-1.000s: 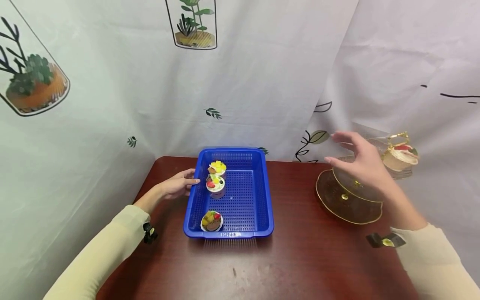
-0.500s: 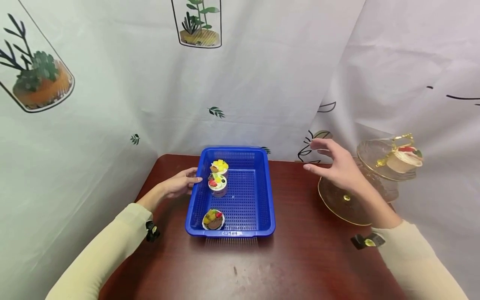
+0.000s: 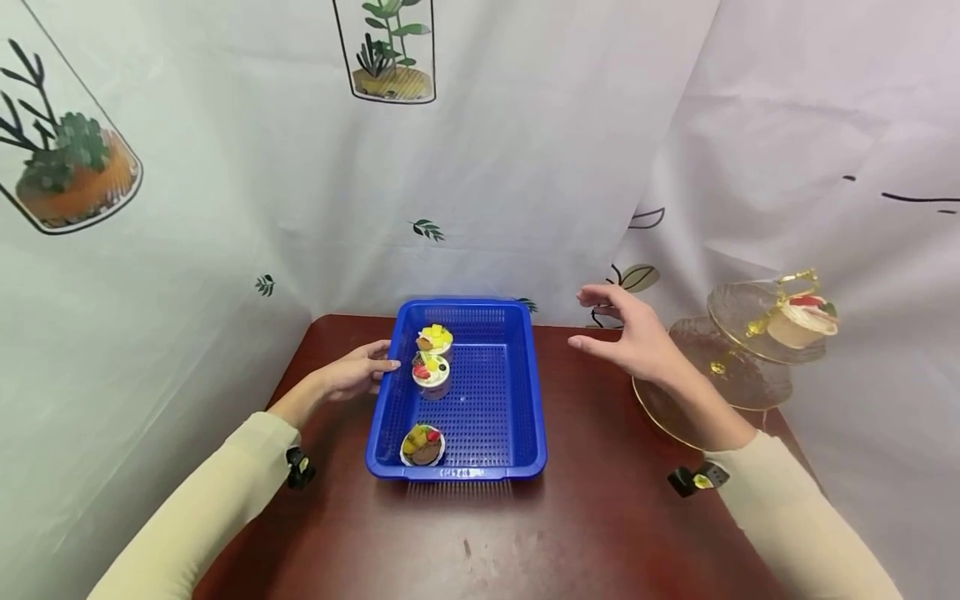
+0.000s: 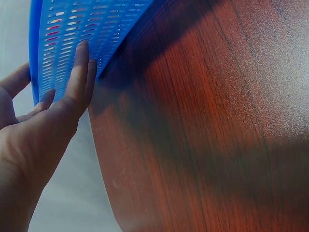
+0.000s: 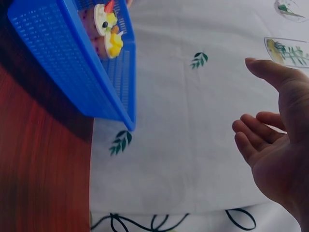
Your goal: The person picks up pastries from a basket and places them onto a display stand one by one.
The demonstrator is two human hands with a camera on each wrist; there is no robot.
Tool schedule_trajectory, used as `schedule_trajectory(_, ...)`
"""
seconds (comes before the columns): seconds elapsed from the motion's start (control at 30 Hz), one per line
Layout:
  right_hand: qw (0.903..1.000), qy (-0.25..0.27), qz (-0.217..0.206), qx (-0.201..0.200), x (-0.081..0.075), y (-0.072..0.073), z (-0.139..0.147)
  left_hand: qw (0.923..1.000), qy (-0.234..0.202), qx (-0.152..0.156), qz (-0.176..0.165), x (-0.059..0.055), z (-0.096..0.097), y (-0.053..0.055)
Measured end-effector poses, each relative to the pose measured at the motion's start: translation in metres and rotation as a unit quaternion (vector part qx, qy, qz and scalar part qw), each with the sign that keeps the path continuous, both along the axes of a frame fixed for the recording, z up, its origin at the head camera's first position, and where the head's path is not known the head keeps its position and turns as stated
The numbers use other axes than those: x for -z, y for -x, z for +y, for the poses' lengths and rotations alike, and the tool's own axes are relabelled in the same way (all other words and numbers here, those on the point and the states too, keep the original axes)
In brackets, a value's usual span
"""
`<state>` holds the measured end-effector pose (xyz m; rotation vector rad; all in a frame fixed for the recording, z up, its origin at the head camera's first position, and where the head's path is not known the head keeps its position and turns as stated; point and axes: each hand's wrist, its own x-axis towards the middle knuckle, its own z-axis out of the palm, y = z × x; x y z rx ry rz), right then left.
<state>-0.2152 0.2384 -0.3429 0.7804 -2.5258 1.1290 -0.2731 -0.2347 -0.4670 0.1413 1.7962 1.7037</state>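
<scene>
Inside the blue basket (image 3: 480, 472), at its left, probably light dessert cups (image 3: 432, 385) are best gripped round their sides. Its left rim is pinched by the left hand (image 3: 356, 372); to its right, the right hand (image 3: 636, 340) is held spread.

Tabletop: a dark reddish-brown, wood-grained table (image 3: 592, 517) with a glossy surface, its far left corner rounded.
Marks: small dark scuffs (image 3: 467, 548) on its near part, beside a pale glare.
Backdrop: a whitish fabric cloth (image 3: 540, 208) with soft folds, hanging behind the table and along both sides.
Upper-left print: a black-outlined jar of orange-brown soil and green plants (image 3: 78, 171), cut off by the picture's edge.
Top print: a second outlined jar with a sandy base and leafy stems (image 3: 393, 54).
Sprigs: small dark green leaf prints, one central (image 3: 427, 230), another lower left (image 3: 265, 285).
Right-hand print: an olive leaf outlined in black (image 3: 639, 277).
</scene>
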Motion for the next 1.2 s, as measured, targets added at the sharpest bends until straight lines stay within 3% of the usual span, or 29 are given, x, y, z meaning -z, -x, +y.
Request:
schedule_trajectory(0.43, 0.9970, 0.047, -0.034, -0.050, 0.015, 0.006, -0.040, 1.0000, -0.001, 0.006, -0.001, 0.006, -0.004, 0.002)
schedule_trajectory(0.93, 0.9952, 0.004, -0.060, -0.077, 0.054, 0.007, -0.085, 0.9995, -0.008, 0.029, 0.003, 0.003, -0.004, 0.003)
schedule_trajectory(1.2, 0.9915, -0.008, -0.085, -0.098, 0.071, 0.006, -0.108, 0.9997, -0.008, 0.021, -0.002, 0.003, -0.002, 0.003)
